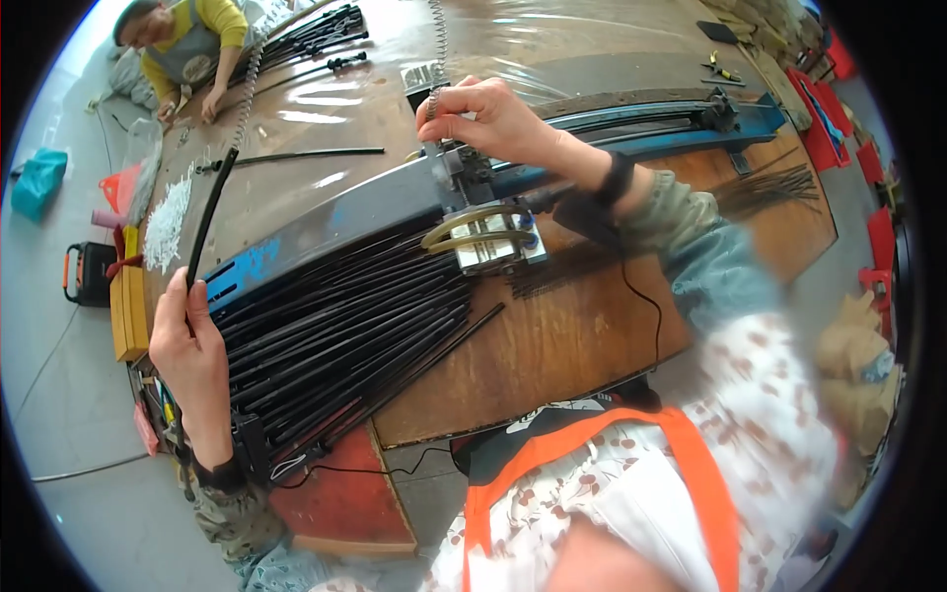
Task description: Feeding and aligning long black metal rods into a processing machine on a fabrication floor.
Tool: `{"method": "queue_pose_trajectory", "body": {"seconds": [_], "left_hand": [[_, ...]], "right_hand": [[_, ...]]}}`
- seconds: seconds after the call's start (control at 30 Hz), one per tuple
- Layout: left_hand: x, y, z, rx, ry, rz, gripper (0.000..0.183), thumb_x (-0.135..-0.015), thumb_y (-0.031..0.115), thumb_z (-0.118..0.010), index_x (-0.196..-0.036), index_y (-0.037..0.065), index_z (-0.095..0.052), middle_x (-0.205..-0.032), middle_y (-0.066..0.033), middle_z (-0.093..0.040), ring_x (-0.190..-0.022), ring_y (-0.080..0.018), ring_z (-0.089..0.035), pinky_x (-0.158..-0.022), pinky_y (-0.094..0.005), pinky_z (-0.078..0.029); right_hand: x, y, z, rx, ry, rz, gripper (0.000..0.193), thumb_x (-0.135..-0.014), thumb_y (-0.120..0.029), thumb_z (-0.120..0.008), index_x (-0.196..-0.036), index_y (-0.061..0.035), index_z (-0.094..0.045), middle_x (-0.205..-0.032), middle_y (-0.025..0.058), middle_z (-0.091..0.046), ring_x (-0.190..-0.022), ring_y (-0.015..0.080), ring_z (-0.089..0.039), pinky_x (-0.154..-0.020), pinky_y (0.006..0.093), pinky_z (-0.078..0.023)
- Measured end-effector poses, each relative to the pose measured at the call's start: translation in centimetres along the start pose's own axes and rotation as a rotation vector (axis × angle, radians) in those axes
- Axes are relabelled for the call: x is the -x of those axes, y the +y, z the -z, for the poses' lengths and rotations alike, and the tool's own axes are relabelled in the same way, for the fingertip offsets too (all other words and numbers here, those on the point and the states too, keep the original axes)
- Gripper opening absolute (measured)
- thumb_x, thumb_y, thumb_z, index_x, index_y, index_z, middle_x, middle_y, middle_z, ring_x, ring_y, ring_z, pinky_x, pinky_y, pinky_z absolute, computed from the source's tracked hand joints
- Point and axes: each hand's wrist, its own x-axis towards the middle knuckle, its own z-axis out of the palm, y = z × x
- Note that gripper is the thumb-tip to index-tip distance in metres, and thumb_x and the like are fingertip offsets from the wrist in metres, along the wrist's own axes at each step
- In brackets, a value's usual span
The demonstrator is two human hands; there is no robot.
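Note:
My left hand is closed round the lower end of a black rod, which slants upward and slightly right from my thumb. At the middle of the bench, my right hand pinches the lower end of a coiled metal spring that hangs from above. Whatever else is inside those fingers is hidden. Just below them sits a metal clamp mechanism on a long blue-grey machine rail. A silver block with yellowish hoses is mounted in front of it. Many black rods lie bundled along the rail's near side.
Across the bench, a person in yellow sleeves works beside more black rods. White small parts are heaped at the left edge. Thin dark wires lie at right, with yellow-handled pliers beyond. A black cable trails over the wooden top.

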Motion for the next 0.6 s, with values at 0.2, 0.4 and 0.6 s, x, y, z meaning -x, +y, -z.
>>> {"method": "queue_pose_trajectory", "body": {"seconds": [0.2, 0.4, 0.6], "left_hand": [[0.7, -0.3, -2.6, 0.111, 0.028, -0.005, 0.023, -0.099, 0.012, -0.062, -0.114, -0.004, -0.065, -0.091, -0.0185, -0.068, -0.071, -0.0233, -0.061, -0.068, -0.0316, -0.050], [-0.6, 0.5, -3.4, 0.175, 0.035, -0.016, 0.024, -0.098, 0.012, -0.063, -0.116, -0.003, -0.065, -0.090, -0.0191, -0.068, -0.069, -0.0245, -0.061, -0.067, -0.0326, -0.050], [-0.6, -1.2, -5.2, 0.160, -0.100, -0.066, 0.022, -0.095, 0.010, -0.064, -0.116, 0.004, -0.067, -0.085, -0.0171, -0.065, -0.066, -0.0311, -0.058, -0.062, -0.0352, -0.047]], "right_hand": [[-1.3, 0.3, -1.6, 0.111, -0.122, 0.029, 0.013, -0.090, -0.017, -0.070, -0.087, -0.0041, -0.070, -0.083, 0.0056, -0.072, -0.069, 0.0204, -0.064, -0.069, 0.0314, -0.051], [-2.0, 0.1, -3.1, 0.603, -0.423, 0.091, 0.004, -0.089, -0.009, -0.062, -0.091, -0.0063, -0.061, -0.084, 0.0073, -0.069, -0.086, 0.0246, -0.068, -0.085, 0.0364, -0.045], [8.9, 3.2, 9.8, 0.982, -0.143, 0.153, 0.016, -0.082, -0.004, -0.068, -0.094, -0.0127, -0.063, -0.083, 0.0009, -0.066, -0.091, 0.0217, -0.064, -0.097, 0.0381, -0.036]]}}
